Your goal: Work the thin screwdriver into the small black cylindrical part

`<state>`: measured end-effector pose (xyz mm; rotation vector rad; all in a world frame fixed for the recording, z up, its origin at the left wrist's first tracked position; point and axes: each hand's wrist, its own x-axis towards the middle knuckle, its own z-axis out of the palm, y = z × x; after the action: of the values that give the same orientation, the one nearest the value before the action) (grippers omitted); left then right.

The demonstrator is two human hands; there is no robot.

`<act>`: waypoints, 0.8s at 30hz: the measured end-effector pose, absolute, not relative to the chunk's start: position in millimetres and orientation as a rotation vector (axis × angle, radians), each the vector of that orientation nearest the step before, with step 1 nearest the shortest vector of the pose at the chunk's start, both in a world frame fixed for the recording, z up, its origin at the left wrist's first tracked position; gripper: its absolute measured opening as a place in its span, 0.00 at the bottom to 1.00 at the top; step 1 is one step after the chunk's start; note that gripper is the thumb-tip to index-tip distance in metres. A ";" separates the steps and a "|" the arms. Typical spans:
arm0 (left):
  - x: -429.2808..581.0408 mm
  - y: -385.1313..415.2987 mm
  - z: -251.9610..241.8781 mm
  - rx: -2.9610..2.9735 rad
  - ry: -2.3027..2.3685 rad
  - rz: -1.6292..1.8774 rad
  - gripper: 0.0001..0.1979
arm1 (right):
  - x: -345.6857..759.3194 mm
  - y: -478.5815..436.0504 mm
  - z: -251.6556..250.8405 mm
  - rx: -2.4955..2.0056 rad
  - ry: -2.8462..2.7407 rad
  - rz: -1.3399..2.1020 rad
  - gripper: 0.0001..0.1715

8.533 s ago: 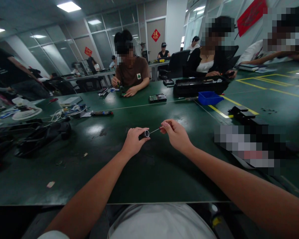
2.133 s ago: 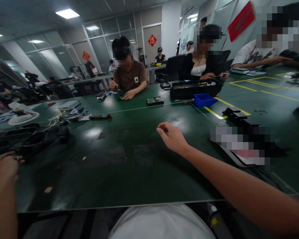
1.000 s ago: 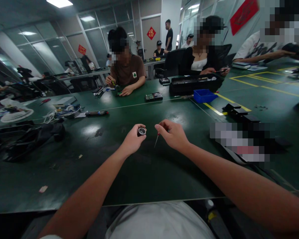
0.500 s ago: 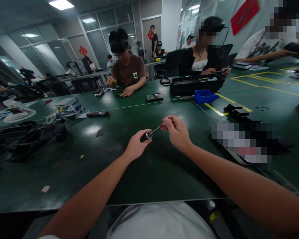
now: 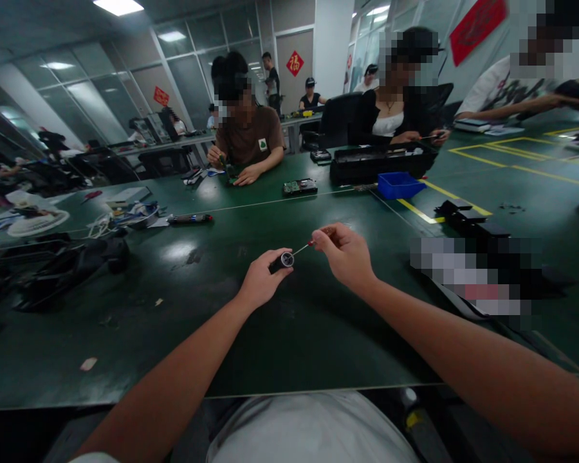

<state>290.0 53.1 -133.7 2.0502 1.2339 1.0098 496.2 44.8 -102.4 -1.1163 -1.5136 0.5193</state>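
Between the thumb and fingers of my left hand (image 5: 263, 280) is a small black cylindrical part (image 5: 284, 260) with a silvery ring at its end, which faces right and toward me. My right hand (image 5: 345, 256) grips a screwdriver (image 5: 303, 247) by its red handle, most of it covered by the fingers. Its thin metal shaft points left and down, and the tip meets the ringed end of the cylinder. Whether the tip sits in a screw is too small to tell. Both hands are above the green table (image 5: 318, 347).
Beyond my hands lie a circuit-board drive (image 5: 300, 186), a blue bin (image 5: 399, 185) and a long black housing (image 5: 381, 164). A pen-shaped tool (image 5: 190, 219) and black plastic parts (image 5: 77, 270) are at left. Black blocks (image 5: 473, 218) lie right. Co-workers sit across the table.
The screwdriver handle shows a little differently in my right fingers, which have shifted slightly. My left hand keeps its hold on the cylinder. A standing person in the background has moved left.
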 end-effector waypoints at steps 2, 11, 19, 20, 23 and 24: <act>290.2 52.9 -132.5 2.059 1.246 1.014 0.19 | 498.0 43.4 -99.6 -1.155 -1.541 0.467 0.16; 287.1 56.8 -136.2 2.077 1.282 1.041 0.19 | 500.6 40.4 -96.8 -1.002 -1.771 0.481 0.08; 287.8 56.5 -135.8 2.100 1.284 1.027 0.19 | 496.6 36.6 -95.8 -1.101 -1.768 0.427 0.18; 288.3 56.3 -135.2 2.104 1.286 1.021 0.19 | 495.9 36.7 -96.6 -1.116 -1.746 0.429 0.17; 288.2 56.1 -134.0 2.088 1.317 1.028 0.19 | 493.7 39.0 -100.9 -1.110 -1.671 0.486 0.13; 287.8 56.2 -133.9 2.079 1.334 1.033 0.19 | 492.9 40.5 -102.9 -1.095 -1.623 0.532 0.13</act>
<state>287.8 56.2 -133.9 2.0793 1.3342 1.0329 492.9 40.5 -102.9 -1.0954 -1.6229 0.5317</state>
